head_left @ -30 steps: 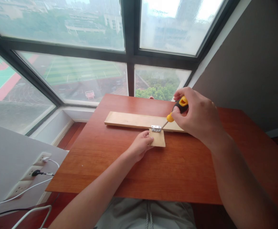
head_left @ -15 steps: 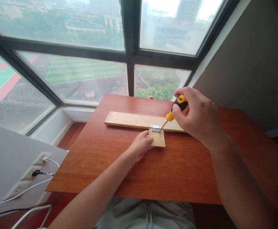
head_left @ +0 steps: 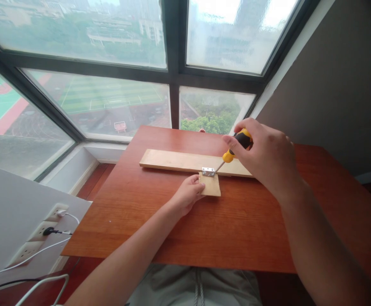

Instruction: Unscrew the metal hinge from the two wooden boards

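My right hand (head_left: 263,153) is closed round the handle of a yellow and black screwdriver (head_left: 228,156), which slants down to the left. Its tip meets the right end of a small silver hinge (head_left: 208,171). The hinge joins a long pale wooden board (head_left: 172,160) to a small square wooden piece (head_left: 211,186) on its near side. With thumb on top and fingers at the left edge, my left hand (head_left: 190,192) grips the small square piece. Part of the long board's right end is hidden behind my right hand.
The boards lie on a reddish-brown wooden table (head_left: 124,229), whose left edge drops towards the floor. Large windows (head_left: 115,106) stand behind it. Sockets with plugged-in cables (head_left: 46,230) are on the low wall at left.
My right hand has shifted slightly right and its thumb has stretched forward along the screwdriver handle, which has turned. The left hand, hinge and boards stay in place.
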Available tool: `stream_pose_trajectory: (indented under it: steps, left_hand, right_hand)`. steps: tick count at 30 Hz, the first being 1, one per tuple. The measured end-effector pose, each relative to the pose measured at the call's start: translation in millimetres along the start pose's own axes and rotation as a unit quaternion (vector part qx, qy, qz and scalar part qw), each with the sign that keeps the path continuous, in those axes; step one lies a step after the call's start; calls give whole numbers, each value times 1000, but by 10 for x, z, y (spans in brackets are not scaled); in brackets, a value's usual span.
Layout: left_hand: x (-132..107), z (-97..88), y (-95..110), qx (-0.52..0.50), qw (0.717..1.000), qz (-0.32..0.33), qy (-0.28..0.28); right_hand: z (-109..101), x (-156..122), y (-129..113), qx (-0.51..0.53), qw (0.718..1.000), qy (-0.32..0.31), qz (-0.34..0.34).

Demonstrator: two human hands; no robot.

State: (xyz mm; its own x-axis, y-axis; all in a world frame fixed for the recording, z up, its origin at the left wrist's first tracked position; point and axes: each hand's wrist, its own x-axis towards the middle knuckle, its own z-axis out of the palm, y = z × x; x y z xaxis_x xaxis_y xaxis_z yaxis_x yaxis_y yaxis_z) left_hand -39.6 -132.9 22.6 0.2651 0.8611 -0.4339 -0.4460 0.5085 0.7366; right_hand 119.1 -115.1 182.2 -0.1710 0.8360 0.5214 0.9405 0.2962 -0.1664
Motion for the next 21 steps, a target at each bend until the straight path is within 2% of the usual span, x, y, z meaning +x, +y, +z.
stream_pose_trajectory:
  steps: [13,21]
  left_hand:
    - [9,-3,-10,0,1000,0,-2]
    - [15,-5,-13,-3,1000,1,-2]
  right_hand:
    - [-23,-7,15,21,1000,-10,-6]
    - [0,7,38,33,999,-3,-37]
